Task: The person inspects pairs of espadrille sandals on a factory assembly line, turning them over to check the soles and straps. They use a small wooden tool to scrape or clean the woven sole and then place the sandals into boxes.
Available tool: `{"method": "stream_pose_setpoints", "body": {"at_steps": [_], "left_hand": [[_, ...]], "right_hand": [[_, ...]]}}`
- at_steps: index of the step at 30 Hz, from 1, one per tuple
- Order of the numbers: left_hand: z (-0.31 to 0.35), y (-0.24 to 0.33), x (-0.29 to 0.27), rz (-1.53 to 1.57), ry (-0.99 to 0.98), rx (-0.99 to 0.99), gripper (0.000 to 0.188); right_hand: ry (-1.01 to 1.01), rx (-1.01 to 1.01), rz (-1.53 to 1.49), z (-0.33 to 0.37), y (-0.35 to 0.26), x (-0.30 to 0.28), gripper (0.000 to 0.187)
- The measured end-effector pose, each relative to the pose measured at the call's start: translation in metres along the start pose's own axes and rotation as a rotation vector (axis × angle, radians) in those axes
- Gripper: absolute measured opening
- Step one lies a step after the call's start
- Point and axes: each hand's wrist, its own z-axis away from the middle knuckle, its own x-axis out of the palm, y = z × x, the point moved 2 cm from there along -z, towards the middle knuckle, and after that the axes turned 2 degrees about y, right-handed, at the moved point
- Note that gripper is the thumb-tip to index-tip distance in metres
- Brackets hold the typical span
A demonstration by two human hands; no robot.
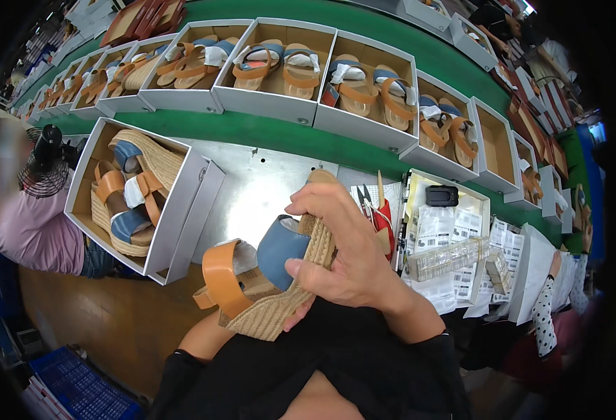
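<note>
A wedge sandal (pixel 273 262) with a blue toe strap, a tan ankle strap and a woven rope sole is tilted in front of my body. My right hand (pixel 353 245) grips its toe end, fingers curled over the sole's edge and thumb by the blue strap. From beneath, my left hand (pixel 299 316) holds the same sandal; mostly the sole hides it, and only a bit of its fingers shows. White paper stuffing sits under the straps. To the left, a white shoe box (pixel 175 241) holds a pair of matching sandals (pixel 131 227), stuffed with paper.
Beyond the metal worktop (pixel 241 168), boxed sandals (pixel 280 63) line a green conveyor (pixel 266 119). At right lie cutters (pixel 366 198), a red-handled tool (pixel 383 222), label sheets (pixel 465 224) and a black device (pixel 441 196). A person in pink (pixel 45 231) with a fan (pixel 45 157) is at left; a dotted sleeve (pixel 544 315) reaches in at right.
</note>
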Motion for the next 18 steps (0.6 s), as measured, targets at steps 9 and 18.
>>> {"method": "stream_pose_setpoints", "body": {"at_steps": [9,18], "left_hand": [[-0.007,0.000,0.003,-0.001,-0.140,0.038,0.064],[-0.008,-0.016,-0.028,0.208,-0.310,0.061,0.067]], "right_hand": [[0.100,0.106,-0.062,0.000,0.003,0.005,0.025],[0.051,0.113,-0.020,0.007,0.011,0.018,0.045]]}}
